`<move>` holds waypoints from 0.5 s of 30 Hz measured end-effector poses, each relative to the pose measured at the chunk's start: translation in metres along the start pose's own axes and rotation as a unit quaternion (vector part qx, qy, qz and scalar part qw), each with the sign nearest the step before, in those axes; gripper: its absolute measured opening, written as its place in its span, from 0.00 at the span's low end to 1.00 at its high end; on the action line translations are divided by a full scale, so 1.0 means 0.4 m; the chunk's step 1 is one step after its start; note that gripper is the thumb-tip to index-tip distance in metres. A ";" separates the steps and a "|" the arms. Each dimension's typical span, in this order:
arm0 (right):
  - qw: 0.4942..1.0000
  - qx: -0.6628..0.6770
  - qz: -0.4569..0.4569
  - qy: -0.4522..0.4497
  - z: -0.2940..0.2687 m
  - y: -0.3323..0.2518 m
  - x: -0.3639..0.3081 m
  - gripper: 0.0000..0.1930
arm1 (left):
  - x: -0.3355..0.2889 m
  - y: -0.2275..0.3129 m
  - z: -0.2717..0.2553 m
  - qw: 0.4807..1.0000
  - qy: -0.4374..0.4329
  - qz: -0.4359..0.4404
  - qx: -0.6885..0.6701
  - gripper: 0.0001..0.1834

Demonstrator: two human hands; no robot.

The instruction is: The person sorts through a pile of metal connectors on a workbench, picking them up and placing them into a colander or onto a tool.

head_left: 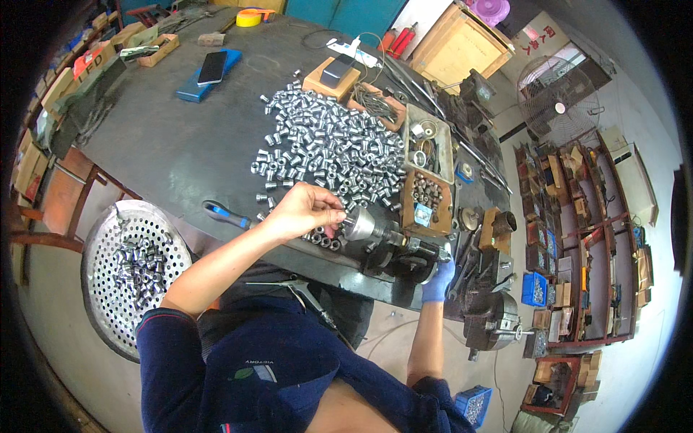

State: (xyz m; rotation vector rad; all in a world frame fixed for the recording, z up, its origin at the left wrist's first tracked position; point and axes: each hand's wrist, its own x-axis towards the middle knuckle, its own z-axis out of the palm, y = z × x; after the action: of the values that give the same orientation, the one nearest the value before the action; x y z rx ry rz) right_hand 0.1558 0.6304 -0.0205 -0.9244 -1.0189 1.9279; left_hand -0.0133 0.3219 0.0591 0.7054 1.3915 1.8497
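My bare left hand point(307, 211) is closed in a pinch at the silver cone-shaped chuck point(359, 224) of a small bench machine point(393, 249). Whatever lies between its fingertips is too small and covered to make out. My right hand point(439, 280), in a blue glove, is at the machine's right end, beside a dark handwheel point(414, 268); its fingers are mostly hidden. A wide heap of shiny metal fittings point(332, 148) spreads over the dark table beyond my left hand. A few more fittings point(323, 238) lie just below that hand.
At left, a round perforated metal tray point(101, 268) carries several fittings. A blue-handled tool point(225, 214) lies near the table's front edge. Boxes of parts point(427, 203) stand beyond the machine, a vise point(492, 317) to its right. An air gun point(303, 292) hangs by my lap. A phone point(212, 68) lies farther back.
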 end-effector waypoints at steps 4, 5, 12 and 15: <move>0.991 -0.067 -0.024 -0.112 -0.002 -0.057 0.169 0.09 | -0.020 0.021 -0.029 0.998 0.040 0.024 0.043 0.09; 0.984 -0.007 -0.005 -0.176 0.030 -0.101 0.146 0.08 | -0.040 0.026 -0.053 0.995 0.067 0.030 0.065 0.09; 0.958 0.106 -0.150 -0.219 0.040 -0.219 -0.111 0.17 | -0.432 0.045 -0.334 0.905 0.358 -0.013 0.230 0.09; 0.938 0.082 -0.141 -0.307 -0.058 -0.201 -0.133 0.19 | -0.645 0.012 -0.426 0.792 0.498 -0.075 0.346 0.08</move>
State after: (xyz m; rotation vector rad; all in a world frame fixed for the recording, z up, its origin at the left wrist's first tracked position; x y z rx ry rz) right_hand 0.2221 0.6244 0.0530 -0.0526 -1.2301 2.0478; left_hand 0.0097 0.0169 0.0148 -0.1866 2.7844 1.5649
